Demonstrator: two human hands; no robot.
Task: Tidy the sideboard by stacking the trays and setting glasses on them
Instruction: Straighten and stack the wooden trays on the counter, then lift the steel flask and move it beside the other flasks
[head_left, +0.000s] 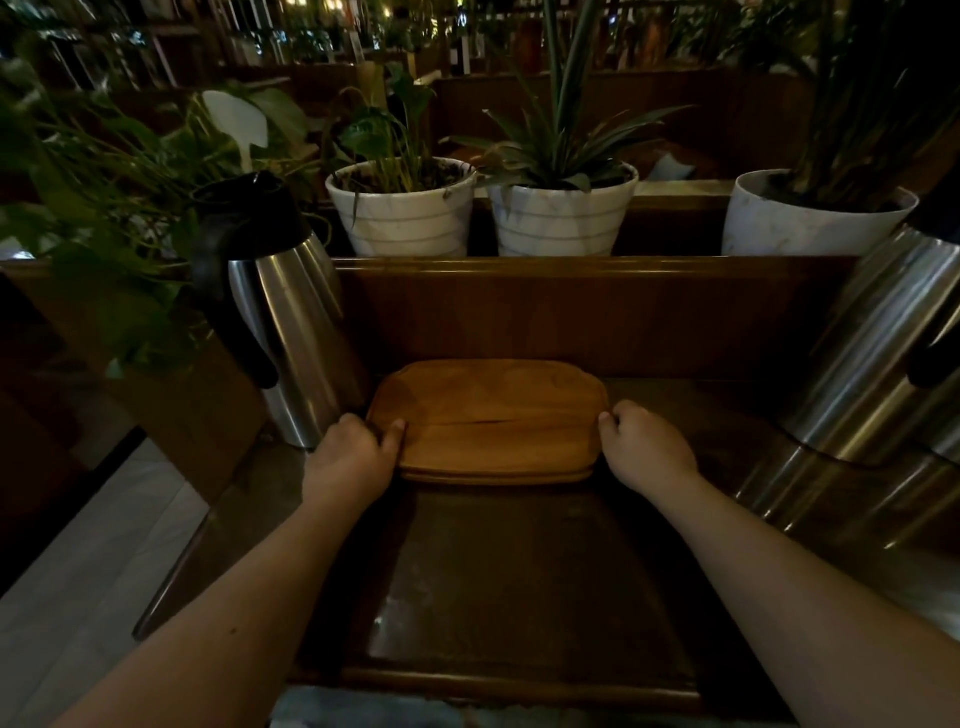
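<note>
Trays (491, 415): two wooden, stacked, on the sideboard (519, 571)
Left hand (358, 449): grips the stack's left edge; thumb on top
Right hand (647, 447): curled on its right edge
Flask (275, 312): just left of stack; pots (402, 208) behind

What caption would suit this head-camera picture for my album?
Both hands, left hand and right hand, grip stacked wooden trays between two steel flasks.

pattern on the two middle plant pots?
White with thin grey horizontal bands, on both pots; head view.
</note>
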